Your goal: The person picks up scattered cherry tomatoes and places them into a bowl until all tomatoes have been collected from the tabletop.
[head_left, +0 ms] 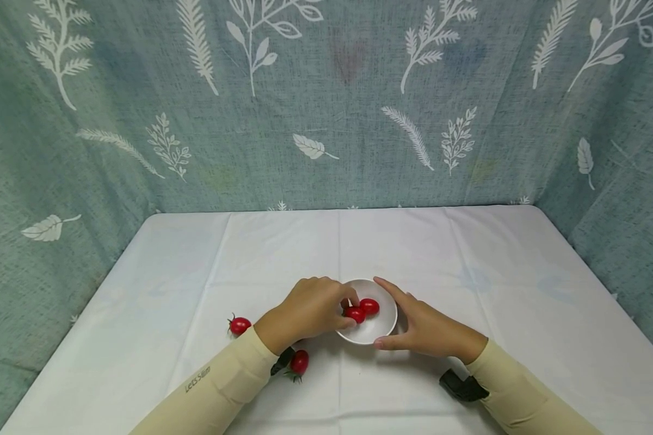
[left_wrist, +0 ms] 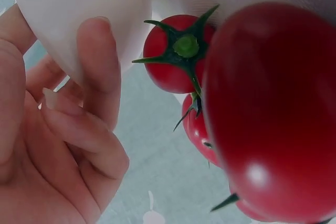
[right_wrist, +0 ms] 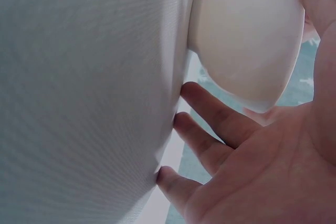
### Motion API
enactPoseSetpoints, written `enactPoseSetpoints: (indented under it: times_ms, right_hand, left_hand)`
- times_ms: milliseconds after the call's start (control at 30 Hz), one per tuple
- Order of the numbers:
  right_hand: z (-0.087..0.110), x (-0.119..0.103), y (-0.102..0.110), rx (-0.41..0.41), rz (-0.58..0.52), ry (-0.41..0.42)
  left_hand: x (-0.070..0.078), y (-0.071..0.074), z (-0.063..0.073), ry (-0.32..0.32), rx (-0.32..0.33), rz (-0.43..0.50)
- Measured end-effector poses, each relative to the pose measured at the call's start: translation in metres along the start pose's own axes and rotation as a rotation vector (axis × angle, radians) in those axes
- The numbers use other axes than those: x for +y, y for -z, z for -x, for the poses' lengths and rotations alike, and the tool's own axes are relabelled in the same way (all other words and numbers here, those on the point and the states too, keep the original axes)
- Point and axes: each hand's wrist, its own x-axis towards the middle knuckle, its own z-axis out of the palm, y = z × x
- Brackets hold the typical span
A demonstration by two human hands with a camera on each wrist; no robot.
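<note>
A small white bowl (head_left: 378,329) on the table holds two red cherry tomatoes, a farther one (head_left: 369,306) and a nearer one (head_left: 355,314). My left hand (head_left: 315,308) reaches over the bowl's left rim and pinches the nearer tomato between thumb and fingers. From the right, my right hand (head_left: 427,326) grips the bowl, its thumb at the near rim and index finger at the far rim. The right wrist view shows its other fingers (right_wrist: 210,114) touching the white cloth. In the left wrist view the left fingers (left_wrist: 97,66) are curled beside the bowl (left_wrist: 58,14), hiding what they hold.
Left of the bowl, one cherry tomato (head_left: 240,326) with a green stem lies beyond my left forearm, another (head_left: 299,362) near the wrist. Several tomatoes, a large close one (left_wrist: 273,114) among them, show in the left wrist view. A patterned curtain (head_left: 326,121) surrounds the white-covered table (head_left: 413,241).
</note>
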Motion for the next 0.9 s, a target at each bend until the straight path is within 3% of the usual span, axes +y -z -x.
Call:
enactPoseSetpoints:
  times_ms: [267,533,900]
  right_hand:
    - [0.001,-0.001,0.001,0.002,-0.010,-0.006]
    - [0.000,0.001,-0.001,0.011,0.012,0.007]
    - [0.001,-0.001,0.001,0.011,0.027,-0.023]
  left_hand:
    - [0.001,-0.001,-0.001,0.014,-0.007,0.026]
    - [-0.002,-0.004,0.004,0.021,0.033,0.061]
    - [-0.014,0.006,0.013,-0.045,0.211,0.069]
